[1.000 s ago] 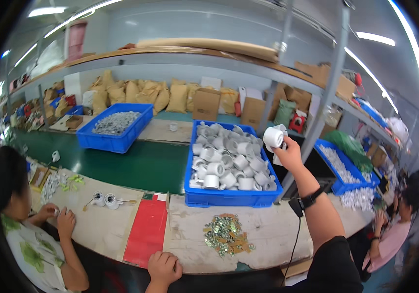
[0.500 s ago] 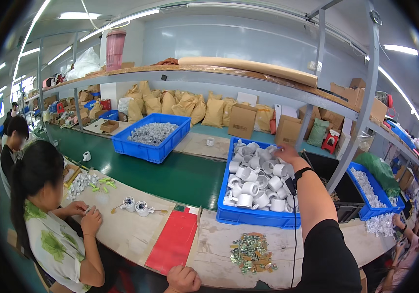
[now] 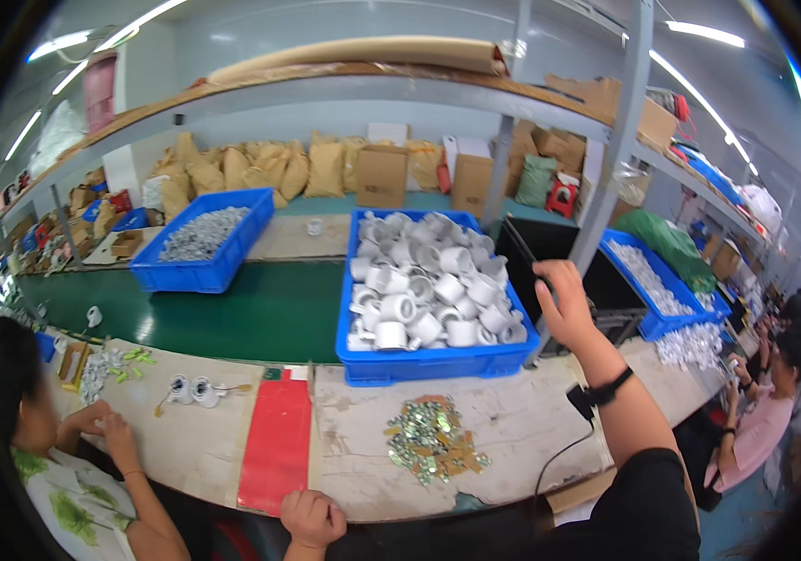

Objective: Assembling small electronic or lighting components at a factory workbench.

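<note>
My right hand (image 3: 564,301) is held over the near side of a black crate (image 3: 614,323), just right of a blue bin (image 3: 438,363). Its fingers are curled toward the thumb, with a small dark spot between them that I cannot make out. White cup-shaped plastic housings (image 3: 399,308) fill the blue bin in a heap. At the table's front edge my left hand (image 3: 313,517) is closed in a fist, beside a red sheet (image 3: 276,439). A pile of small green and tan circuit boards (image 3: 433,438) lies on the table between my hands.
A shelf post (image 3: 614,140) rises behind the black crate. Another blue bin (image 3: 185,277) holds small grey parts across the green belt (image 3: 279,323). Two white housings (image 3: 192,389) lie near a co-worker at left (image 3: 73,496). A black cable (image 3: 564,453) trails from my right wristband.
My view has swung to the right. My right hand has left the far right corner of the housings bin and is now over the black crate. My left fist stays at the table edge.
</note>
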{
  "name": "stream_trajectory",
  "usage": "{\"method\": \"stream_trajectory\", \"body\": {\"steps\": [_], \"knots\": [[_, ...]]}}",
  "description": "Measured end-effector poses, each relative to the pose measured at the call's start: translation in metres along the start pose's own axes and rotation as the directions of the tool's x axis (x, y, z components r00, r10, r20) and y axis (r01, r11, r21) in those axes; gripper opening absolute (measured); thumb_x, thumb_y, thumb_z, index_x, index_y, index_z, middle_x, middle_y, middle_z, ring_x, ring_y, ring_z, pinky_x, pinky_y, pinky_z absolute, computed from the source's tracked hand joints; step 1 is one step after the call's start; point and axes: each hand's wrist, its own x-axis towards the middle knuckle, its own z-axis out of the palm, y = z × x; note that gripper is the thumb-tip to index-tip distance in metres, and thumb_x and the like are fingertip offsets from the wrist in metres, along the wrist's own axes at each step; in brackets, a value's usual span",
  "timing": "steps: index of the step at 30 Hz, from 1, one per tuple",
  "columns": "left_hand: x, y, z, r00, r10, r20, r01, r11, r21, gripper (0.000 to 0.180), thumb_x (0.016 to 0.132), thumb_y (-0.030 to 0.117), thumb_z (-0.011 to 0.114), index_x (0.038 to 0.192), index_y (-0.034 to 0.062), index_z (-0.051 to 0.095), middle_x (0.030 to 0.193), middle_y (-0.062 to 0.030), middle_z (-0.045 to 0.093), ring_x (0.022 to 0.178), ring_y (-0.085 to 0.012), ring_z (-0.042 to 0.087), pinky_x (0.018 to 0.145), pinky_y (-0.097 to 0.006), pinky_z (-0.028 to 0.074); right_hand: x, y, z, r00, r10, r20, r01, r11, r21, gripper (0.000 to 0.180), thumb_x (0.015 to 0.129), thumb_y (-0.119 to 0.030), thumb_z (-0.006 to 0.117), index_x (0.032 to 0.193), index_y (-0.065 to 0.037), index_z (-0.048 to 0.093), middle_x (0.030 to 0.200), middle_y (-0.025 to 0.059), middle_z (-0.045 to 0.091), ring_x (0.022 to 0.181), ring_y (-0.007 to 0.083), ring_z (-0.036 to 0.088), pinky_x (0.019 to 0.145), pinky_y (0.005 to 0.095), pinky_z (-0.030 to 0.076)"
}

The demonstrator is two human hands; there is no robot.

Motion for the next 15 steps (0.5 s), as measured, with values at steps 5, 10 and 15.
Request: {"method": "stream_trajectory", "body": {"steps": [5,10,15], "knots": [[0.012,0.0,0.006,0.995,-0.073,0.068,0.081,0.99,-0.116,0.009,0.07,0.013,0.067,0.073,0.0088,0.06,0.075,-0.0088,0.061,0.064,-0.0318,0.057,0.059,-0.042,0.043,-0.152,-0.039,-0.122,0.979,0.097,0.178,-0.076,0.99,-0.117,0.015,0.084,-0.006,0.07,0.098,-0.002,0.068,0.103,0.0157,0.066,0.096,0.0372,0.06,0.088,0.0461,0.048],[0.046,0.058,0.021,0.928,0.065,0.367,0.162,0.817,-0.554,0.009,0.074,0.0,0.069,0.08,0.003,0.063,0.074,-0.0124,0.063,0.065,-0.0311,0.062,0.061,-0.039,0.05,-0.338,-0.052,-0.233,0.87,0.477,-0.124,-0.43,0.612,-0.664,0.017,0.083,-0.01,0.073,0.097,-0.002,0.069,0.107,0.0195,0.065,0.098,0.0402,0.061,0.085,0.0498,0.049],[0.104,0.164,0.051,0.39,0.701,0.598,0.165,0.586,-0.794,0.033,0.073,0.012,0.078,0.106,0.0048,0.076,0.089,-0.0098,0.072,0.081,-0.0329,0.071,0.073,-0.04,0.058,-0.581,-0.036,-0.342,-0.177,0.808,-0.562,-0.651,-0.524,-0.549,0.063,0.084,-0.021,0.074,0.138,0.003,0.055,0.134,0.0308,0.062,0.125,0.0477,0.06,0.112,0.0485,0.046]]}}
